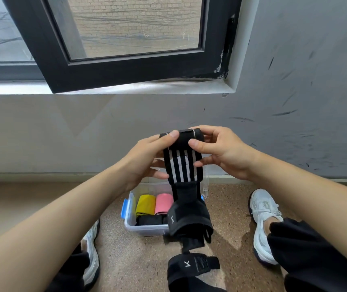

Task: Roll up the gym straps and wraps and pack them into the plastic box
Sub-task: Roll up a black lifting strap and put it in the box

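Holding up a black wrap with white stripes (182, 165) in front of the grey wall (294, 123), just above the plastic box (130, 223). Gripping its rolled top end from both sides: left hand (147, 159) with thumb on the front of the roll and fingers curled behind the striped length, right hand (223, 152) likewise, thumb on the front, fingers tucked behind. Hands close together, with the wrap between them.

Hanging loose below the roll: the striped length, then a plain black part, then a padded black cuff (189, 220) with a small white mark, dangling in front of the box's right side and hiding it. Lower still, near the bottom edge, a second black cuff (191, 267) with the same mark, over the speckled brown floor (231, 239) — joined to the first or not, cannot tell.

Standing on that floor at the foot of the wall, the box: clear, open-topped, blue latch (125, 208) on its left end. Already packed inside — a yellow roll (145, 205) beside a pink roll (163, 203), with black rolls (149, 220) in front of them, nearer the camera.

White sneakers (263, 218) to either side of the box, black trouser legs above them. Higher up, a dark-framed window (126, 76) swung open over a pale sill.
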### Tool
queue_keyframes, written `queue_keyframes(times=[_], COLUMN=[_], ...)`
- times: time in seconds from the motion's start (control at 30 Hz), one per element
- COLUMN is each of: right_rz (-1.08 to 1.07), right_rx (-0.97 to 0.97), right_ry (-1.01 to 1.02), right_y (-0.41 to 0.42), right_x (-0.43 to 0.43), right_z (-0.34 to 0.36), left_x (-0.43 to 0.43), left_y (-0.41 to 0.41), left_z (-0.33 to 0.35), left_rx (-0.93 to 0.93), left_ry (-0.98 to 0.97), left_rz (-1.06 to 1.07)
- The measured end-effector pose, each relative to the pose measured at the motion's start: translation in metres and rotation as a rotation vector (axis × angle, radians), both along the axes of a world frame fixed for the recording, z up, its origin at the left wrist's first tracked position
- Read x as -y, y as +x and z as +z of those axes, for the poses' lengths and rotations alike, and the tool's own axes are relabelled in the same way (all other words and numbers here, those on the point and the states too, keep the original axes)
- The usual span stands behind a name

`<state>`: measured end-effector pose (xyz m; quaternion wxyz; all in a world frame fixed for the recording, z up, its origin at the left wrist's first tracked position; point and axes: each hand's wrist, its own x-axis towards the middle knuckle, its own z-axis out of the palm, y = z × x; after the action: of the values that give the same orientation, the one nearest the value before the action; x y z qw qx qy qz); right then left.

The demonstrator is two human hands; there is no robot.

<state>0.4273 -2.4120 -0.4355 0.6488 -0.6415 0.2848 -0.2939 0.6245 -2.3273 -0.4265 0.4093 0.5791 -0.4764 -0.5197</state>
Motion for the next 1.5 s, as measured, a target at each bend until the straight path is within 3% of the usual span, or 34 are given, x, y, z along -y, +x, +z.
queue_keyframes(times=[0.4, 0.5, 0.57, 0.67, 0.73, 0.97, 1.2, 1.3, 1.4, 1.5], right_rz=[0.037, -0.087, -0.133, 0.045, 0.164, 0.251, 0.377, 0.411, 0.603, 0.607], right_rx=[-0.037, -0.073, -0.202, -0.493, -0.572, -0.514, -0.601, -0.864, -1.195, -1.244], right_ry=[0.065, 0.057, -0.051, -0.199, -0.22, -0.126, -0.039, -0.068, -0.116, -0.186], right_y=[0.001, 0.001, -0.004, -0.011, -0.008, 0.024, 0.015, -0.015, -0.041, -0.048], right_x=[-0.002, 0.0, 0.001, -0.005, -0.011, -0.015, -0.022, -0.023, -0.03, -0.029], right_z=[-0.003, -0.015, -0.032, -0.07, -0.091, -0.12, -0.14, -0.159, -0.175, -0.169], left_x=[0.002, 0.0, -0.002, -0.005, -0.008, -0.018, -0.021, -0.022, -0.019, -0.019], left_y=[0.008, 0.014, 0.021, 0.034, 0.04, 0.054, 0.069, 0.068, 0.072, 0.071], left_z=[-0.002, 0.0, 0.0, -0.002, -0.003, -0.008, -0.019, -0.024, -0.022, -0.026], left_rx=[0.016, 0.004, -0.011, -0.028, -0.045, -0.059, 0.038, 0.047, 0.035, 0.081], left_ry=[-0.118, -0.113, -0.097, -0.09, -0.097, -0.12, -0.045, -0.057, -0.077, -0.024], left_rz=[0.126, 0.174, 0.183, 0.153, 0.12, 0.078, 0.275, 0.363, 0.434, 0.376])
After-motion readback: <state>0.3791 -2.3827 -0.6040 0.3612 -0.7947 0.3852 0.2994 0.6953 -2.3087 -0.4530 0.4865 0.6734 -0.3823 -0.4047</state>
